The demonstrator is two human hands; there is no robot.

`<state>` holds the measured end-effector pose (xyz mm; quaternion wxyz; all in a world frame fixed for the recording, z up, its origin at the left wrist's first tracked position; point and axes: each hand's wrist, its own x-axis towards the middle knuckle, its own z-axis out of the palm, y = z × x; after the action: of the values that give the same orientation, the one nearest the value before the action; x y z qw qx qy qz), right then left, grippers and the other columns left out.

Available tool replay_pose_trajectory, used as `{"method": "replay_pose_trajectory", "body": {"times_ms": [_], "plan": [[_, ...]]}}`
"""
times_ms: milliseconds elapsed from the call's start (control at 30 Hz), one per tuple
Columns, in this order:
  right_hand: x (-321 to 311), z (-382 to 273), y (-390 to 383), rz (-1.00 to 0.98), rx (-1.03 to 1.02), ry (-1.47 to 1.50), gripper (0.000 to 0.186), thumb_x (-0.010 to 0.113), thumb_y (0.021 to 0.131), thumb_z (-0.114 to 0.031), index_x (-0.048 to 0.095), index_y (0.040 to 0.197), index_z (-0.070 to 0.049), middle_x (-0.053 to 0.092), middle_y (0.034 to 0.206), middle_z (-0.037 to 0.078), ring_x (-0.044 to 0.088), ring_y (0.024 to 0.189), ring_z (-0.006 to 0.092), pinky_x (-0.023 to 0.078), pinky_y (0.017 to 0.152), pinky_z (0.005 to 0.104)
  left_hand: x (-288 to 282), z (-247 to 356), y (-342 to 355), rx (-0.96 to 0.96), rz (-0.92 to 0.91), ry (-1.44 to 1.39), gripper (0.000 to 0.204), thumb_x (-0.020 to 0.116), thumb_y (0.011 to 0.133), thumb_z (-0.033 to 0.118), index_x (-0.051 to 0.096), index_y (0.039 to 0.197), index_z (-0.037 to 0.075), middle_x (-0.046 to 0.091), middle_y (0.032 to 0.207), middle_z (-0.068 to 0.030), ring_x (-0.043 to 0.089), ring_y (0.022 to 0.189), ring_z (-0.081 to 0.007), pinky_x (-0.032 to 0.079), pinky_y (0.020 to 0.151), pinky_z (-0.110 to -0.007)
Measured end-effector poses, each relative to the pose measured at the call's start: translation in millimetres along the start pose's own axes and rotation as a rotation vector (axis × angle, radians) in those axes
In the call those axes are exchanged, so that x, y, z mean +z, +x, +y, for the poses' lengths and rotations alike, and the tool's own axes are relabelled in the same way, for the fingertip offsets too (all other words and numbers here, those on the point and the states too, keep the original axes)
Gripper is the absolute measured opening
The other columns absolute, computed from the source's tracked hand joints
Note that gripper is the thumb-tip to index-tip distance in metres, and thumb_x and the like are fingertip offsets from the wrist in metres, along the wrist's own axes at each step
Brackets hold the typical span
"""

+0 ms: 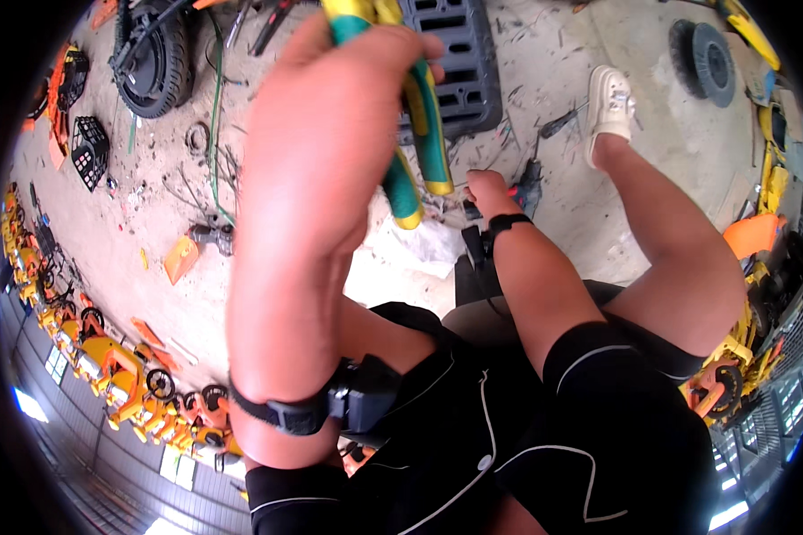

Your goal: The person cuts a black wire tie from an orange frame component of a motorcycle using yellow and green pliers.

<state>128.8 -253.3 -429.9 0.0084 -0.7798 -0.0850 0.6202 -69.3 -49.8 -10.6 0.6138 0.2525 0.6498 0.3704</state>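
My left hand (330,116) is raised in the upper middle, closed round green-and-yellow handled pliers (430,147), whose top is cut off by the frame edge. Below and to the right, my right hand (486,187) has its fingers curled beside a dark power tool with red parts (528,192) on the floor; what they hold, if anything, is hidden. A dark slotted plastic mat or grate (482,98) lies behind the pliers, and a crumpled white plastic bag (410,245) is under my hands.
A black wheel (147,71) is at top left, an orange piece (180,260) on the concrete floor (553,71). Grey discs (709,62) lie at top right. Rows of yellow machines (125,374) line both sides. My white-shod foot (611,102) is at right.
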Motion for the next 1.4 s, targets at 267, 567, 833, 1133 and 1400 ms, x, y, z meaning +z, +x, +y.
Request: {"method": "replay_pose_trajectory", "body": {"times_ms": [267,567,833,1133,1400], "plan": [[-89,-186,-206,-0.071,-0.438,-0.528,0.024,0.056,0.088,-0.022,0.063,0.085,0.0,0.068,0.07,0.01,0.06,0.052,0.0214,0.047,0.049,0.0385,17,1,-13,0.026,0.026,-0.022,0.034,0.069,0.084,0.014,0.062,0.116,0.004,0.061,0.091,-0.0039,0.055,0.082,-0.014,0.046,0.073,-0.03],[-156,-249,-420,0.139,-0.995,-0.722,0.027,0.055,0.093,-0.024,0.06,0.091,0.002,0.068,0.086,0.024,0.064,0.084,0.0435,0.05,0.076,0.0494,52,18,-28,0.078,-0.311,-0.48,0.027,0.062,0.092,0.001,0.058,0.119,0.001,0.063,0.119,-0.0099,0.059,0.112,-0.0216,0.047,0.097,-0.036],[-170,-291,-442,0.217,-1.181,-0.975,0.022,0.053,0.091,-0.019,0.058,0.101,0.001,0.068,0.097,0.025,0.065,0.091,0.0435,0.05,0.08,0.0532,64,51,-7,0.092,-0.592,-0.675,0.038,0.058,0.09,-0.003,0.054,0.129,-0.004,0.055,0.138,-0.0217,0.051,0.132,-0.0329,0.041,0.112,-0.046],[-168,-299,-440,-0.045,-1.273,-0.696,0.073,0.077,0.08,-0.039,0.048,0.131,0.003,0.066,0.116,0.025,0.065,0.108,0.0417,0.052,0.091,0.0452,80,53,3,0.157,-0.3,-0.615,0.042,0.055,0.095,0.001,0.049,0.136,-0.002,0.053,0.139,-0.0157,0.051,0.132,-0.0282,0.041,0.109,-0.042],[-181,-315,-436,-0.102,-1.058,-0.622,0.068,0.071,0.074,-0.013,0.045,0.135,0.003,0.066,0.104,0.019,0.069,0.086,0.0254,0.054,0.069,0.0333,96,38,18,0.327,-0.319,-0.332,0.046,0.048,0.106,0.028,0.047,0.14,-0.003,0.057,0.135,-0.0131,0.055,0.126,-0.0219,0.043,0.105,-0.036]]}}
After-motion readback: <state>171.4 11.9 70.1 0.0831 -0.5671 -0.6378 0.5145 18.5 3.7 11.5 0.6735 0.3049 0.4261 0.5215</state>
